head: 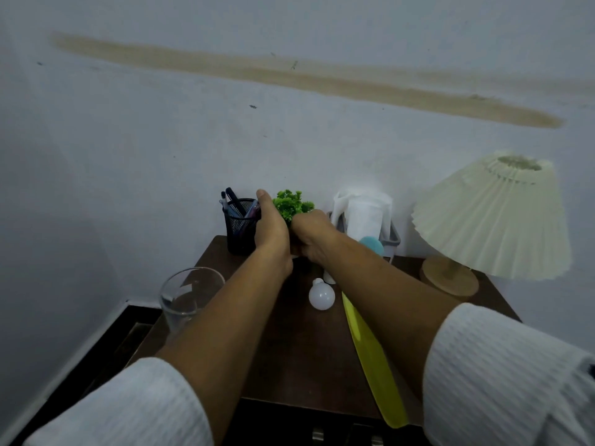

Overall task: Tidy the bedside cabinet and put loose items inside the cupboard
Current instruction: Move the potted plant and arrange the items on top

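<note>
The small green plant (291, 204) stands upright, well left of the lamp (492, 220), and both hands are at it. The right hand (314, 236), on the side nearer the lamp, curls its fingers round the plant's base; the pot itself is hidden. The left hand (270, 230), on the side farther from the lamp, sits against the pen holder (238, 226); I cannot tell whether it grips either one. Both hands are equally near, so a straight upward lift seems likeliest.

Pale blue-grey wall (154, 162), tan streak (306, 79), dark floor (96, 365)
</note>
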The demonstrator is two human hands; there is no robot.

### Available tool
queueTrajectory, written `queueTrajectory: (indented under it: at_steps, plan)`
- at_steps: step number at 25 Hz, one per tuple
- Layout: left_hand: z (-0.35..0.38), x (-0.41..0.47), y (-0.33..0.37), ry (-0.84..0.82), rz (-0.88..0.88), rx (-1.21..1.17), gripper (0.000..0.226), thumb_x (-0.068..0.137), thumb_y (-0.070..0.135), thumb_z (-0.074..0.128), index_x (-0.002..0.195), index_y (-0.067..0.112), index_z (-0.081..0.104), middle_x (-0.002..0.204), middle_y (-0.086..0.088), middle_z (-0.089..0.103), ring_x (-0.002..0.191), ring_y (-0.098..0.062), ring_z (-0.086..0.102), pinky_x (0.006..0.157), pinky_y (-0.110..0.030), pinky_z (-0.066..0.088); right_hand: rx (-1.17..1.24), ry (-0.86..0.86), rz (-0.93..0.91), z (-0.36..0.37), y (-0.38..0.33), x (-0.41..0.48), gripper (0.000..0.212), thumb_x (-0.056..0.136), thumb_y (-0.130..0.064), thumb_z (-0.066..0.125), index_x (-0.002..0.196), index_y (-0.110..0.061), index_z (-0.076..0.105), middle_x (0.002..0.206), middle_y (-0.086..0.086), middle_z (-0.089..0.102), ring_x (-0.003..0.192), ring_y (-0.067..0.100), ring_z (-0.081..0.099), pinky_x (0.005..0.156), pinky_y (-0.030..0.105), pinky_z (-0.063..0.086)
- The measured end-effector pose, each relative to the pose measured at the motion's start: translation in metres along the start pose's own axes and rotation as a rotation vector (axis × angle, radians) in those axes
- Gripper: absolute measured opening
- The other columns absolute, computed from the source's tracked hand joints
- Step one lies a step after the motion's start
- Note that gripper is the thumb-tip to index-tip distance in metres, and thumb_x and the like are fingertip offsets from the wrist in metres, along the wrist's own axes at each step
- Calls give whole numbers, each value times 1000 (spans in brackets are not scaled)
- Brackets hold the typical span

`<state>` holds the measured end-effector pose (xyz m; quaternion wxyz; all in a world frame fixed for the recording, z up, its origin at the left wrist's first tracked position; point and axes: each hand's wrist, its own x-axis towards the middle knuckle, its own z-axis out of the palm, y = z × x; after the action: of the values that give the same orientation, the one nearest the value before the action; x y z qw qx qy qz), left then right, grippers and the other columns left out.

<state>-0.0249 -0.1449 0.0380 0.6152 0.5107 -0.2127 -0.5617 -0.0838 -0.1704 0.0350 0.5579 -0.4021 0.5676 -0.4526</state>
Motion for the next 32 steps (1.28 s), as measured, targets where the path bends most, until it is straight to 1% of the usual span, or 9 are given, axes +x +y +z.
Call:
queueTrajectory:
  at_steps: [6, 11, 13, 16, 22, 24, 27, 30, 32]
  plan:
    - [-8, 33, -25, 99, 53, 195, 126, 44, 99, 21, 133, 20, 61, 131, -8, 64, 125, -32, 55, 106, -52, 45, 2, 41, -10, 6, 16, 6, 20, 90, 4, 51, 98, -1, 69, 93, 20, 73, 88, 36, 72, 74, 43, 59]
    - [-11, 28, -30, 101, 102, 227, 99, 51, 97, 20, 102, 28, 68, 116, -5, 71, 113, -30, 62, 105, -50, 47, 54, 111, -86, 8, 30, -4, 19, 90, 5, 51, 88, -9, 63, 79, 10, 67, 75, 26, 68, 62, 33, 56]
    - [-13, 22, -29, 94, 116, 229, 89, 57, 96, 20, 89, 28, 67, 106, -3, 73, 106, -29, 66, 102, -48, 50, 36, 135, -117, 6, 35, -9, 23, 88, 4, 50, 91, -14, 64, 86, 11, 71, 81, 28, 70, 69, 39, 61]
    - [-17, 13, -27, 54, 144, 218, 65, 87, 82, 25, 79, 30, 64, 92, 0, 72, 97, -26, 68, 98, -47, 53, -2, 119, -127, 6, 40, -12, 32, 85, 4, 47, 103, -17, 63, 98, 12, 73, 89, 29, 71, 82, 50, 62]
    - [-24, 20, -32, -11, 148, 258, 68, 81, 86, 25, 86, 32, 66, 106, -3, 72, 102, -25, 67, 100, -48, 52, -57, 62, -87, 4, 41, -7, 38, 84, 2, 49, 114, -14, 65, 101, 11, 75, 91, 27, 72, 80, 44, 63]
    - [-24, 18, -33, -1, 172, 292, 70, 76, 88, 23, 83, 33, 66, 106, -1, 72, 103, -24, 66, 101, -48, 51, -92, 61, -117, 7, 47, -6, 38, 83, -9, 55, 116, -23, 65, 101, 4, 76, 92, 23, 73, 83, 45, 63]
    - [-26, 14, -40, 32, 221, 237, 87, 66, 95, 23, 100, 31, 73, 108, 3, 74, 104, -21, 68, 101, -47, 51, -120, 82, -188, 7, 58, -13, 36, 82, -27, 58, 118, -31, 64, 103, -6, 76, 96, 17, 72, 88, 44, 61]
    - [-32, 9, -50, 32, 201, 125, 88, 68, 96, 30, 113, 33, 73, 111, 5, 75, 105, -18, 70, 95, -45, 55, -27, 73, -238, -1, 56, -42, 35, 93, -5, 49, 117, -26, 62, 103, -7, 73, 96, 12, 69, 85, 34, 60]
    - [-35, 3, -51, -12, 181, 65, 76, 84, 85, 31, 116, 29, 71, 110, 5, 75, 102, -14, 70, 82, -35, 56, 52, 30, -213, -6, 54, -56, 39, 93, 6, 45, 112, -23, 62, 100, -8, 70, 97, 12, 67, 89, 35, 59]
